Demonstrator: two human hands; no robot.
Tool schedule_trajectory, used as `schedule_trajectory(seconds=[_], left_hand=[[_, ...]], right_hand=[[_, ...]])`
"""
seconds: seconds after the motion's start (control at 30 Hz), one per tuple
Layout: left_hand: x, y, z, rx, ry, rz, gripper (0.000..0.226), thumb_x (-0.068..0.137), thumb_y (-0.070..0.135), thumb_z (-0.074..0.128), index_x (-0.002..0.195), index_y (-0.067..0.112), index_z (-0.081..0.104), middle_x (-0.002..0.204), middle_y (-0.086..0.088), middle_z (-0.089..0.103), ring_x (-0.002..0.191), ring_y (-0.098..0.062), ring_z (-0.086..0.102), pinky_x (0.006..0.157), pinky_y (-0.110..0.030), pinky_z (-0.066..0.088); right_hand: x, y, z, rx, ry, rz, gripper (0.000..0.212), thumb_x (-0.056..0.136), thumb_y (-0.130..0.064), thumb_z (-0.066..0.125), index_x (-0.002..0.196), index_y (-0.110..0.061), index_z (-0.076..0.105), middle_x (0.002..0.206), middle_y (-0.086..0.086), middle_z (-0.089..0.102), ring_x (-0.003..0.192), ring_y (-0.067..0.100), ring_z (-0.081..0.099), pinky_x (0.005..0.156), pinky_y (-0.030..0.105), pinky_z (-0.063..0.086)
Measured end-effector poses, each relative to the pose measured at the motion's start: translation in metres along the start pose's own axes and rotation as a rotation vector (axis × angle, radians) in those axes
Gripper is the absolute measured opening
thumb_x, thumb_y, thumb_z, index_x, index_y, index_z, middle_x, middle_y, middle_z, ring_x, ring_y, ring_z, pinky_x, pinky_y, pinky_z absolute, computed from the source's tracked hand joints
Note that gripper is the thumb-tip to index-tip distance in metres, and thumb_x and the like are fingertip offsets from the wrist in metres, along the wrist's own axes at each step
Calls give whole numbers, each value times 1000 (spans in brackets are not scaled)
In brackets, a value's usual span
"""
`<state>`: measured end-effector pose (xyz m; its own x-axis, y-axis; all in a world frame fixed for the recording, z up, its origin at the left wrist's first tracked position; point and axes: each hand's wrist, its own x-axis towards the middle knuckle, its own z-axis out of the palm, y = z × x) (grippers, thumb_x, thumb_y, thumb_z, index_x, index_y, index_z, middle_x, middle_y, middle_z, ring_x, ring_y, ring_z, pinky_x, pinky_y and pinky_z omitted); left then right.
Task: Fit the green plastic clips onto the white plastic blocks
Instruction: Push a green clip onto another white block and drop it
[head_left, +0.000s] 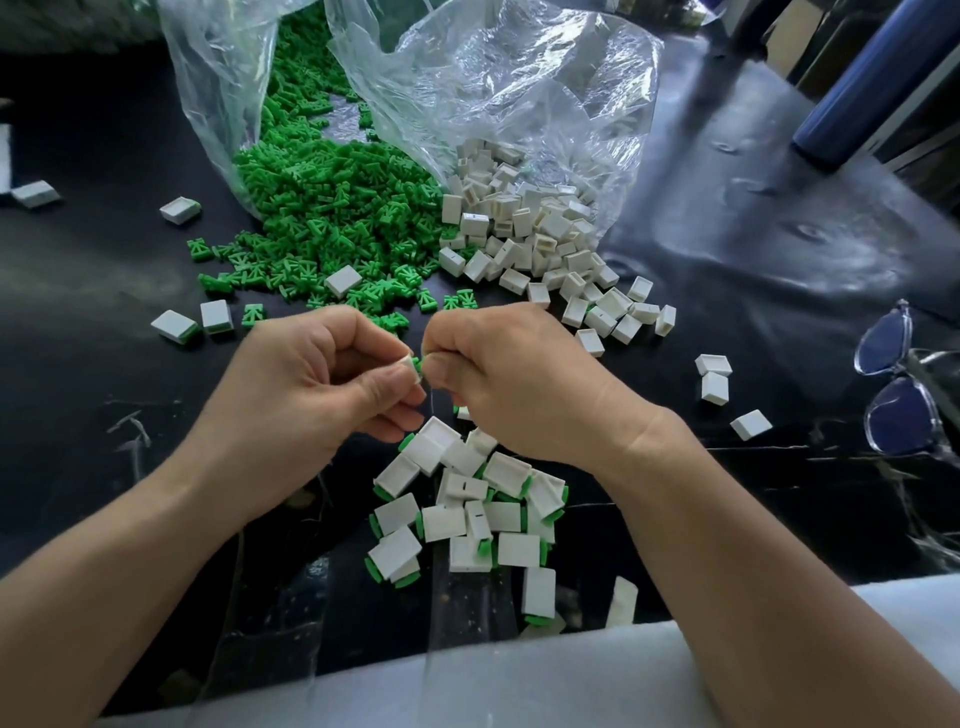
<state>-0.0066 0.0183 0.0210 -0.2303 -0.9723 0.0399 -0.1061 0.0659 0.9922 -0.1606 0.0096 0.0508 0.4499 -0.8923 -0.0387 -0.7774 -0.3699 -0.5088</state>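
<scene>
Head view.

**State:**
- Left hand (311, 384) pinches a white block (409, 365) between thumb and forefinger.
- Right hand (509, 384) is curled, its fingers closed on a green clip (417, 361) at the block's end.
- Both are held above the table (753, 234), just beyond the done pile (467, 504).
- The clip heap (322, 208) and block heap (535, 234) spill from clear bags (493, 78) on the far side and touch at their edges.

**Risks (my judgement):**
- An off-axis push could seat the clip skewed or jam it part-way.
- The parts are small and held by tip grip only. A slip would drop a half-fitted piece into the done pile, where it would be hard to pick out.
- The heaps meet and stray blocks lie among the clips, so a reach made by feel could bring back the wrong part.
- The glasses (904, 384) lie near the right forearm, and a sweeping reach could knock them.

**Not resolved:**
- Only a sliver of block and clip shows between the fingers. I cannot tell how far the clip is in or which way it faces.
- The right fingertips are out of sight.
- The right hand covers the far edge of the done pile.
- Glare blurs the bag contents further in.
- The glasses are cut off by the frame edge.
</scene>
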Motion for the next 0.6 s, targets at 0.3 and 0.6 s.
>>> schedule_trajectory(seconds=[0.3,0.6], left_hand=[[2,-2,-2,-133,-26,-80,8,61,17,66,67,12,68,67,-14,71,56,-22,69,48,-23,54],[1,-3,2,-217,116,-27,17,65,18,62,78,7,60,63,-7,71,56,-18,69,48,-21,53]], right_hand=[[0,-1,-2,48,27,-33,17,92,-14,49,76,-20,48,67,-6,47,73,17,44,69,36,40],[2,-7,13,257,263,23,14,89,-9,52,81,-5,62,70,4,54,74,25,50,71,41,40]])
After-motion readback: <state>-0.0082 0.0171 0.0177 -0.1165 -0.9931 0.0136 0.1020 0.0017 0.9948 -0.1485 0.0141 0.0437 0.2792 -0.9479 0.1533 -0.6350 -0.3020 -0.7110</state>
